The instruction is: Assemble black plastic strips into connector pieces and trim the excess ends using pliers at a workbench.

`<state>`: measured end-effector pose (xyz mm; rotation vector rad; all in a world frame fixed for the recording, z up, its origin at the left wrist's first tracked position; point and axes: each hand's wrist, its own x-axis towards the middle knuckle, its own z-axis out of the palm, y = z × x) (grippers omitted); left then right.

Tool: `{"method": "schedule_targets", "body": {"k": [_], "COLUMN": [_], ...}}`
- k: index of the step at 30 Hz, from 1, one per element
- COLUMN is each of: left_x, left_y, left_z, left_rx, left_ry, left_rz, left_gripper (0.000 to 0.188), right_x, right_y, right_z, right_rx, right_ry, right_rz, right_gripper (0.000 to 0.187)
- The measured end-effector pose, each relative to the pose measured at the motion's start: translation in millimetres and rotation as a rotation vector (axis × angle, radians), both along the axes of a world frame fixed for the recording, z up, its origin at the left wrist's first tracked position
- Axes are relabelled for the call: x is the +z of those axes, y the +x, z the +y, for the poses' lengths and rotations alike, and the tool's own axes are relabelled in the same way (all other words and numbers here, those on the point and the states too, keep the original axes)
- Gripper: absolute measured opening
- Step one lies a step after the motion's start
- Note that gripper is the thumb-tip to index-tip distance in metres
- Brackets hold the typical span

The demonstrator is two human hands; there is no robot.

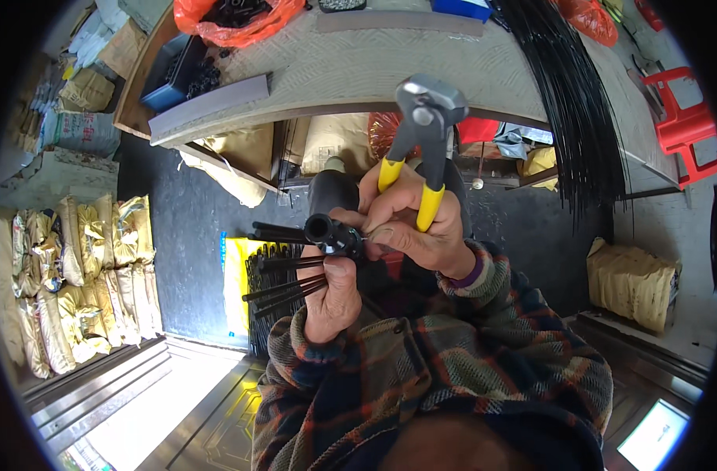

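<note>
My left hand is closed around a black hollow hub, its round opening facing up. Several thin black rods fan out from the hub to the left, some pressed under my left thumb. Close against the hub's right side is my right hand, thumb and fingertips pinched together. A pair of end-cutting pincers with yellow handles rests in that same hand, its steel head pointing away from me. What the right fingertips pinch is too small to make out.
Ahead stands a workbench with a blue bin, an orange-red bag and a long bundle of black rods overhanging its edge. More rods stand at my left. Wrapped packages fill the left side; a red stool is at right.
</note>
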<state>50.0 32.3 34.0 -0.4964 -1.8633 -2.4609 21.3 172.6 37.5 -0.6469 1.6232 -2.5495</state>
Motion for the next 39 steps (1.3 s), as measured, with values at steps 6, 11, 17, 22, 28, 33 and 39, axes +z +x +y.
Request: {"method": "schedule_targets", "body": {"k": [6,11,17,22,28,33,39], "left_x": [-1,-2,-13,-3,7,4,-1], "left_y": [1,-1,14,1,5,9,5], "left_z": [8,9,13,9,6,6,12], "left_rx": [0.016,0.005,0.308,-0.047,-0.057,0.112,0.027], "left_ry": [-0.052,-0.018,-0.159,-0.071,-0.130,-0.308,-0.128], "left_rz": [-0.021,0.047,-0.170,0.028,-0.049,-0.003,-0.026], "left_gripper": [0.058,0.053,0.045,0.058,0.056,0.055,0.068], "right_x": [-6,0,16,-8,-15,-9,-7], "right_y": [-11,-5,4,-1,0,0,1], "right_z": [15,24,24,23,25,18,17], "right_rx": [-0.175,-0.322,-0.437,-0.346,-0.341,-0.348,-0.268], "right_ry": [0.206,0.389,0.547,0.307,0.396,0.391,0.332], "right_rz": [0.455,0.524,0.625,0.487,0.575,0.598,0.490], "right_gripper": [0.010,0.015,0.012,0.010,0.009,0.013,0.014]}}
